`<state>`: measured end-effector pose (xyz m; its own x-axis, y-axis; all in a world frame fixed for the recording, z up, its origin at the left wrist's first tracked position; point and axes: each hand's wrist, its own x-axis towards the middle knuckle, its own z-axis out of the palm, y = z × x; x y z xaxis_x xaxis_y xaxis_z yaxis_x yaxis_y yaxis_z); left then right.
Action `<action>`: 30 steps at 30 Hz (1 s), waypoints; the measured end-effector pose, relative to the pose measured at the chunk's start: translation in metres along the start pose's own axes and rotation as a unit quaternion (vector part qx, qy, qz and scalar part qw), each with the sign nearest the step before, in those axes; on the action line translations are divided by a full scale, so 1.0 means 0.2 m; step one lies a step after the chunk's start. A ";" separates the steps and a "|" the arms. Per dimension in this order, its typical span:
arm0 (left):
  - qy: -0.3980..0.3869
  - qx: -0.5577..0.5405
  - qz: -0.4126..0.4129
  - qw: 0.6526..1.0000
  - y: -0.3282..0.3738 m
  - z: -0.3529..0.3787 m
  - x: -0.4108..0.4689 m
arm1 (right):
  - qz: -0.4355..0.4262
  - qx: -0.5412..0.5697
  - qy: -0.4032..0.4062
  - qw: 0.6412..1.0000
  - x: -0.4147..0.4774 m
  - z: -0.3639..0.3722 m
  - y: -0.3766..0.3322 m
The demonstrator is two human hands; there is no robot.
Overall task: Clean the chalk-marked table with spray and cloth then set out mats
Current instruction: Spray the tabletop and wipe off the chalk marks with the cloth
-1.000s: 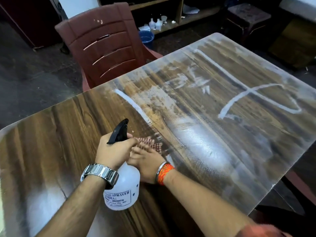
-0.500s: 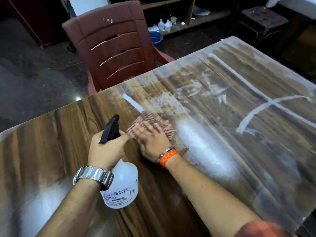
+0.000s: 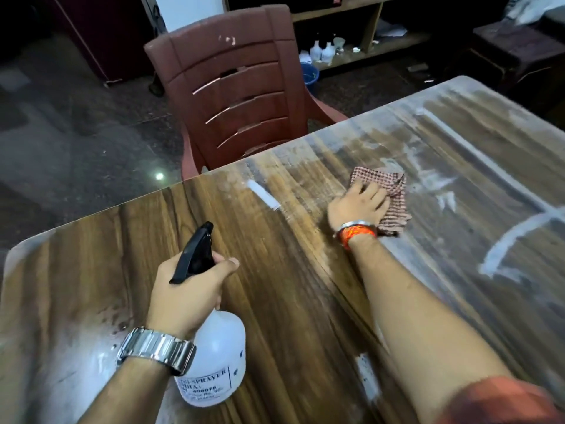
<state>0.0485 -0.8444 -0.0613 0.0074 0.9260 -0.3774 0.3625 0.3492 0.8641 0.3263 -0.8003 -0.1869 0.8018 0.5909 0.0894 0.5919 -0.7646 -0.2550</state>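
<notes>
The wooden table (image 3: pixel 290 301) carries white chalk lines and smears on its right half and a short chalk stroke (image 3: pixel 263 194) near its far edge. My left hand (image 3: pixel 186 295) grips the neck of a white spray bottle (image 3: pixel 218 359) with a black trigger head, held above the table's near left part. My right hand (image 3: pixel 356 206) lies flat with straight fingers on a red-and-white checked cloth (image 3: pixel 389 194), pressing it against the tabletop amid the smeared chalk.
A brown plastic chair (image 3: pixel 241 96) stands at the table's far edge. Behind it a low wooden shelf (image 3: pixel 367 50) holds small white bottles, with a blue bucket (image 3: pixel 310 75) on the floor. A dark stool (image 3: pixel 513 47) stands at the back right.
My right hand has swept the cloth away from the bottle, out to the right and farther across the table. The left hand keeps hold of the bottle. Part of the long chalk stroke is wiped off.
</notes>
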 end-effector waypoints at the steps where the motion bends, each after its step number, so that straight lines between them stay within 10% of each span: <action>1: -0.003 -0.003 0.001 1.000 0.00 -0.01 0.00 | -0.034 0.008 -0.004 0.999 -0.06 0.01 -0.09; 6: -0.003 -0.021 0.003 1.000 0.01 -0.01 0.06 | -0.431 0.020 -0.154 0.889 -0.35 0.04 -0.48; 10: 0.011 -0.018 0.030 0.999 0.03 -0.01 0.08 | -0.568 -0.032 -0.213 0.795 -0.33 0.07 -0.55; 13: 0.005 -0.023 0.034 0.999 0.02 -0.02 0.08 | -0.521 -0.054 -0.163 0.836 -0.13 0.08 -0.50; 19: 0.029 -0.018 0.046 0.998 -0.02 -0.03 0.08 | -0.111 -0.034 -0.161 0.980 0.35 0.12 -0.30; 23: 0.057 0.001 0.062 0.996 -0.02 0.00 0.08 | -0.173 -0.020 -0.139 0.975 0.24 0.12 -0.44; 30: 0.081 0.003 0.077 0.994 -0.03 0.05 0.09 | -0.621 -0.059 -0.234 0.745 -0.33 0.07 -0.82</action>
<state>0.0559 -0.8315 -0.0757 -0.0861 0.9793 -0.1829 0.3735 0.2020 0.9054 0.1759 -0.7101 -0.1640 -0.4722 0.8655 -0.1669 0.8787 0.4473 -0.1667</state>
